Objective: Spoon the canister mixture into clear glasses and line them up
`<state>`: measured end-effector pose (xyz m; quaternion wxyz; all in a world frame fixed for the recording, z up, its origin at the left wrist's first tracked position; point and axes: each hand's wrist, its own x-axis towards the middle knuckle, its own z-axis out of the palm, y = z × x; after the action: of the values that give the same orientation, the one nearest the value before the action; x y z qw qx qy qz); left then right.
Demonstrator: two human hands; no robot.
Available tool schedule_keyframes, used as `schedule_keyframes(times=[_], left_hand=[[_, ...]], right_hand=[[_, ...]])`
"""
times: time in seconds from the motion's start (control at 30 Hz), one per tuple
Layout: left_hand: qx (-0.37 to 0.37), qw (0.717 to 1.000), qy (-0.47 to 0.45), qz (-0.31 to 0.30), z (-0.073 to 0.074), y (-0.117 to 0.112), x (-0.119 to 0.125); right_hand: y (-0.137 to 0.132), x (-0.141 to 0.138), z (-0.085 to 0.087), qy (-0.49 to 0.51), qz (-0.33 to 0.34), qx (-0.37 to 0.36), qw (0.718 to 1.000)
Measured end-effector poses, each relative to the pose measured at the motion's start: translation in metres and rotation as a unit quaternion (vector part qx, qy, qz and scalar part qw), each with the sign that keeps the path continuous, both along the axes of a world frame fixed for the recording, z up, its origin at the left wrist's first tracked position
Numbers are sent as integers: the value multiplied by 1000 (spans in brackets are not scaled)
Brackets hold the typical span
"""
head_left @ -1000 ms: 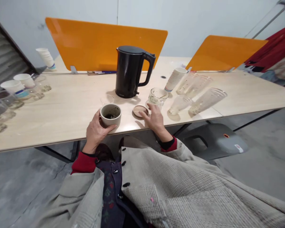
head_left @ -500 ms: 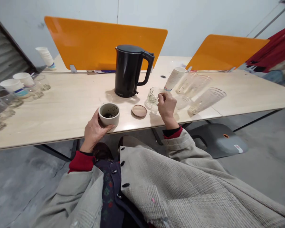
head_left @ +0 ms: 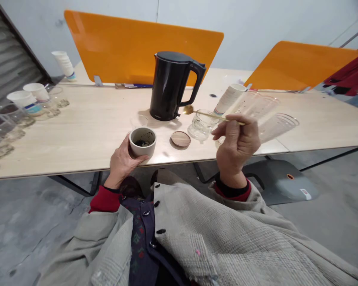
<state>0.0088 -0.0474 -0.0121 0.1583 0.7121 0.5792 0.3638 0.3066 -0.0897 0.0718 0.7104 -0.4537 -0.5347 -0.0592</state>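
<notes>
My left hand (head_left: 122, 163) grips a grey-white ceramic cup (head_left: 142, 142) at the table's front edge, with dark grounds or liquid inside. My right hand (head_left: 237, 145) is raised above the table and pinches a long gold spoon (head_left: 211, 115) between thumb and fingers. The spoon's bowl points left, towards a black electric kettle (head_left: 168, 86). Below the spoon stands a ribbed glass dripper (head_left: 200, 129) on a glass base. A round wooden lid (head_left: 180, 139) lies between the cup and the dripper.
Clear ribbed glass tumblers (head_left: 276, 127) and a stack of paper cups (head_left: 229, 99) stand right of the dripper. More paper cups (head_left: 24, 99) and glasses sit at the far left. Orange desk dividers (head_left: 143, 47) rise behind the pale wooden table (head_left: 86, 135).
My right hand has lifted off the table, up and to the right, and the gold spoon now shows in its fingers. My left hand still holds the cup. The view has shifted slightly.
</notes>
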Motion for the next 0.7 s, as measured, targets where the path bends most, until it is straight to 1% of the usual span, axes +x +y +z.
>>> schedule_keyframes(times=[0.1, 0.17, 0.23, 0.3, 0.37, 0.47, 0.6, 0.7], left_hand=[[4, 1000, -1, -6, 0, 0, 0], [2, 1000, 3, -4, 1, -1, 1], [-1, 1000, 9, 1, 1, -1, 2], [-3, 1000, 14, 5, 2, -2, 2], [-5, 1000, 16, 4, 3, -2, 3], [-4, 1000, 15, 1, 4, -2, 4], [-3, 1000, 11, -2, 5, -3, 5], [4, 1000, 15, -6, 5, -3, 5]], right_hand=[[-1, -29, -2, -42, 119, -46, 991], [5, -43, -8, -86, 189, -85, 974], [15, -53, -15, -138, 239, -111, 955], [26, -59, -19, -194, 264, -127, 936], [35, -63, -20, -243, 271, -146, 920], [42, -65, -19, -276, 272, -173, 906], [44, -67, -15, -262, 293, -199, 898], [45, -70, -16, -206, 336, -224, 891]])
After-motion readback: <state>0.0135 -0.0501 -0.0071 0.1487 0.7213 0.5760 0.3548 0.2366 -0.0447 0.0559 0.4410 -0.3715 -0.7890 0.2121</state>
